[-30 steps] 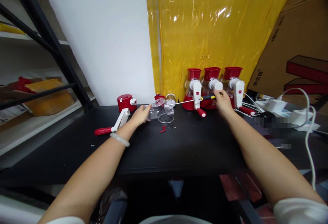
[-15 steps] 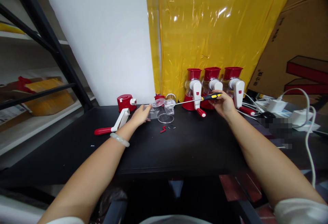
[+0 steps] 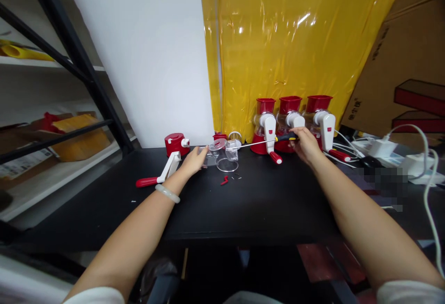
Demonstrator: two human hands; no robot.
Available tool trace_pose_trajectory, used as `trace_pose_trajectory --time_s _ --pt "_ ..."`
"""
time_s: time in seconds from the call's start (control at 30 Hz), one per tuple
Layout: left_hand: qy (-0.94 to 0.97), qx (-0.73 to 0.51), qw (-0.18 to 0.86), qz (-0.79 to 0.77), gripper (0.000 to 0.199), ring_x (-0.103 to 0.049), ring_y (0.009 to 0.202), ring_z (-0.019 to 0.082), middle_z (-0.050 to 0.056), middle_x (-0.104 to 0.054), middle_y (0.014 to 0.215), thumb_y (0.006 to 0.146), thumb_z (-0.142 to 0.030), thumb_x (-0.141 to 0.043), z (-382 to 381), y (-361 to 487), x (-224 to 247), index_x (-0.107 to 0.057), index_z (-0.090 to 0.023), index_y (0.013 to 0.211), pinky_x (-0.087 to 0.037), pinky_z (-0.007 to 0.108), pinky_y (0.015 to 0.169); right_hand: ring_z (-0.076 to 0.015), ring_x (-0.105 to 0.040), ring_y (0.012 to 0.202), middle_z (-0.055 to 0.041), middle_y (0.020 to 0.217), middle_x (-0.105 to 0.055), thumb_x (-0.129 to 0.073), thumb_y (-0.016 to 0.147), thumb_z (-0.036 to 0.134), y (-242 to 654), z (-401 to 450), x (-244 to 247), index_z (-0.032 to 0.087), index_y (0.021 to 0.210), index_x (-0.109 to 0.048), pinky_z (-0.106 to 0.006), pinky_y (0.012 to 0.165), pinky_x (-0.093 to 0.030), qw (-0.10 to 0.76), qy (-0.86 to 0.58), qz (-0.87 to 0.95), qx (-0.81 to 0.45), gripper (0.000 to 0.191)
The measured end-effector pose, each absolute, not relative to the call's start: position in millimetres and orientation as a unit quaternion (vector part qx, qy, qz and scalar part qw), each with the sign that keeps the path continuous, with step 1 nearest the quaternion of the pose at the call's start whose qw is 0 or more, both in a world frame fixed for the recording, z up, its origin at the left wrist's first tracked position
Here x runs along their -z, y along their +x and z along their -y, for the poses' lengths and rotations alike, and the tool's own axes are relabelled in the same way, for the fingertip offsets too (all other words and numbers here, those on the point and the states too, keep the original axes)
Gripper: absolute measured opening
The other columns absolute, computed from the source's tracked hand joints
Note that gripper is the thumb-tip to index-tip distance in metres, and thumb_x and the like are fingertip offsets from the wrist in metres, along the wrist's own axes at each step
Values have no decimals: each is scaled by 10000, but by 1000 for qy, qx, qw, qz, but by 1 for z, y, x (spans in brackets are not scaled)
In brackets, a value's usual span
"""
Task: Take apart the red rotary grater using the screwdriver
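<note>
My left hand (image 3: 195,160) is closed on the left end of a clear plastic housing (image 3: 226,161), which lies on its side on the black table (image 3: 257,211). My right hand (image 3: 306,144) grips the black and yellow handle of a screwdriver (image 3: 255,143). The long shaft points left, and its tip meets the right side of the housing; the exact contact is too small to tell. A small red part (image 3: 224,180) and thin bits lie in front of the housing.
A red base (image 3: 174,145) and a white crank with a red handle (image 3: 147,182) lie left of my left hand. Three red and white crank machines (image 3: 266,128) stand behind the screwdriver. White cables and plugs (image 3: 382,148) are at the right; a shelf (image 3: 69,174) is at the left.
The whole view has shifted slightly, with the scene a little lower and to the right. Both hands keep their holds, and the screwdriver handle looks turned in my right hand.
</note>
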State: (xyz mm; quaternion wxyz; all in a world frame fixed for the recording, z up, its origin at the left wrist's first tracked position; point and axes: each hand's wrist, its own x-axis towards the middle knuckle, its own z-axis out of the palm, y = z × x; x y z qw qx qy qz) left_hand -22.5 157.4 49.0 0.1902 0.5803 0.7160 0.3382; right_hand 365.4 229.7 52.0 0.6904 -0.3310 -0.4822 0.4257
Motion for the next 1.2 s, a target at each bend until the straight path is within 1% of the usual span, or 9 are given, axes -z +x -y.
trace_pose_trajectory --time_s 0.2,0.33,0.4,0.47,0.57,0.7,0.87,1.07,1.2 --pt "577 -335 191 -720 518 -690 590 183 116 -718 996 897 -658 -355 -158 -21 -50 -541 -186 1000 -470 255 460 -130 -578 596 10 703 -598 -629 607 251 365 -220 -55 217 720 -601 -260 515 -509 689 -265 438 -513 121" --pt "571 -342 202 -718 526 -694 600 189 107 -724 945 891 -665 -365 -156 -20 -50 -541 -185 1013 -470 255 466 -139 -568 547 -1 673 -599 -640 700 428 363 -225 -53 223 735 -607 -271 474 -493 699 -287 450 -476 211" --pt "570 -343 200 -719 519 -691 596 187 103 -723 932 895 -658 -359 -155 -20 -50 -544 -184 997 -473 257 478 -131 -519 473 -3 594 -568 -595 768 551 363 -229 -50 220 713 -600 -271 433 -463 703 -315 456 -446 335" --pt "572 -340 190 -721 502 -684 585 182 100 -721 923 903 -642 -354 -154 -20 -51 -545 -183 972 -477 261 500 -114 -446 405 20 507 -500 -598 797 578 363 -232 -47 219 700 -592 -264 407 -430 703 -339 473 -410 372" --pt "577 -333 168 -726 488 -675 579 184 92 -717 868 906 -633 -354 -154 -21 -51 -546 -184 929 -483 270 537 -87 -357 355 59 452 -421 -645 802 476 362 -232 -45 219 740 -614 -249 396 -416 701 -357 489 -378 266" --pt "580 -336 161 -724 488 -676 581 190 84 -714 847 898 -647 -356 -156 -22 -50 -537 -193 912 -480 274 538 -82 -422 399 58 584 -526 -639 755 300 355 -226 -51 234 838 -603 -229 398 -430 714 -342 418 -445 112" --pt "585 -341 181 -713 489 -675 556 175 87 -710 923 889 -664 -348 -155 -21 -49 -505 -201 898 -469 269 516 -114 -520 507 36 648 -553 -587 721 199 349 -221 -58 222 822 -558 -259 464 -494 707 -345 344 -513 108" --pt "583 -337 160 -722 495 -666 567 195 57 -684 743 878 -673 -361 -154 -19 -51 -519 -204 893 -470 275 525 -129 -587 643 26 715 -588 -571 686 181 347 -224 -57 225 795 -576 -263 546 -518 729 -327 336 -499 117" --pt "580 -335 165 -724 520 -667 583 196 69 -697 775 875 -679 -361 -155 -19 -52 -544 -197 940 -466 276 515 -149 -626 742 11 753 -633 -566 610 138 350 -224 -54 224 801 -601 -276 599 -534 727 -316 344 -504 213"
